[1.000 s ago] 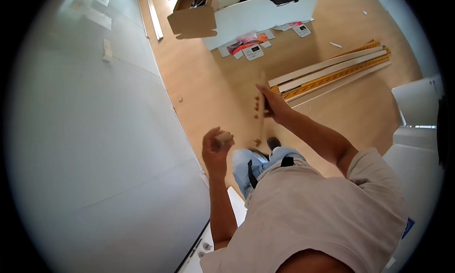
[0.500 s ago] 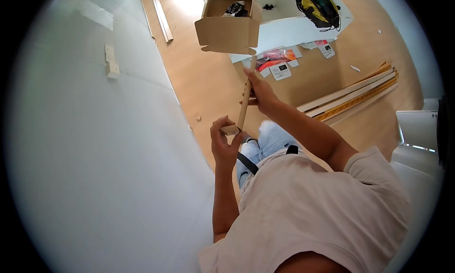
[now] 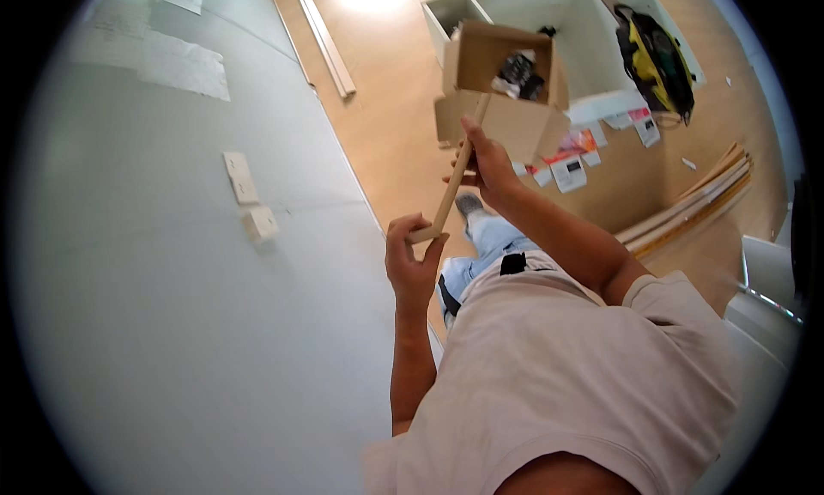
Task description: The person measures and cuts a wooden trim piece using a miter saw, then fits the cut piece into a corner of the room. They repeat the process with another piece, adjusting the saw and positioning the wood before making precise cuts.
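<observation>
My right hand [image 3: 485, 164] grips a long, narrow tan strip [image 3: 448, 199], which slants from near the open cardboard box [image 3: 560, 78] down toward my body. At its lower end, my left hand [image 3: 412, 259] is closed on a short tan piece [image 3: 424, 235], with thumb and fingers where the two pieces meet at an angle. Whether they are joined I cannot tell. The box, with black and white crumpled items inside, lies beyond my right hand.
A pale wall [image 3: 172, 306] with small switch plates [image 3: 239, 177] runs along my left. Ahead lie a white cabinet carcass [image 3: 584, 36], a yellow-black bag [image 3: 652, 61] and printed packets [image 3: 569, 174]. Bundled wooden strips [image 3: 687, 207] lie at the right, two strips [image 3: 323, 36] at the far left.
My left hand has risen to the lower end of the strip, bringing the short piece against it. The view has shifted, and the box now appears closer to my hands.
</observation>
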The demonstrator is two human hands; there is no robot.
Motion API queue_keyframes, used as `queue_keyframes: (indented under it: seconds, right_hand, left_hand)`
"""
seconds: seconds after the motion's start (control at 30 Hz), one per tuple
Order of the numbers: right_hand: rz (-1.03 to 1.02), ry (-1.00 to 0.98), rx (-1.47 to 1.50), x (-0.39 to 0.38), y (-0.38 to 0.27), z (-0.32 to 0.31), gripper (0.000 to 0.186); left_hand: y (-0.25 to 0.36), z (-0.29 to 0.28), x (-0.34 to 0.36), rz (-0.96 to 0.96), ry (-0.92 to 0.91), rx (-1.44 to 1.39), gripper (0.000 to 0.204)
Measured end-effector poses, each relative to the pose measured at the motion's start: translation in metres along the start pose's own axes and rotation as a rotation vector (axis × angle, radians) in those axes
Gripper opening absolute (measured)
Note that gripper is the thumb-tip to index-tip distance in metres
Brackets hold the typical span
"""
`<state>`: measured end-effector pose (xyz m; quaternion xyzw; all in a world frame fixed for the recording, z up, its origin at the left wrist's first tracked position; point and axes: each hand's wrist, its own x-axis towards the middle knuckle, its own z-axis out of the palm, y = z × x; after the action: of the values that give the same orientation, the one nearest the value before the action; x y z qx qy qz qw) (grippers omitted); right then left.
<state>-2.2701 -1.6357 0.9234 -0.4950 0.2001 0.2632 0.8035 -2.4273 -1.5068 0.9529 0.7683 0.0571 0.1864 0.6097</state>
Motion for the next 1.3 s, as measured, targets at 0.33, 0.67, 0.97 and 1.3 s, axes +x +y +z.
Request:
queue_keyframes:
  seconds: [0.33, 0.67, 0.97, 1.3]
  right_hand:
    - [-0.031, -0.031, -0.024, 0.148, -0.064, 0.145, 0.061]
    - [-0.083, 0.133, 0.052, 0.309, -0.115, 0.254, 0.056]
    - [-0.095, 0.298, 0.19, 0.445, -0.178, 0.293, 0.049]
    - [-0.04, 0.245, 0.141, 0.666, -0.305, 0.337, 0.047]
  left_hand:
    - [-0.061, -0.071, 0.187, 0.042, 0.08, -0.066, 0.05]
    - [-0.154, -0.141, 0.411, 0.021, -0.17, -0.067, 0.046]
    - [-0.198, -0.136, 0.601, 0.001, -0.361, -0.033, 0.04]
    - [-0.248, -0.082, 0.837, -0.09, -0.374, -0.093, 0.036]
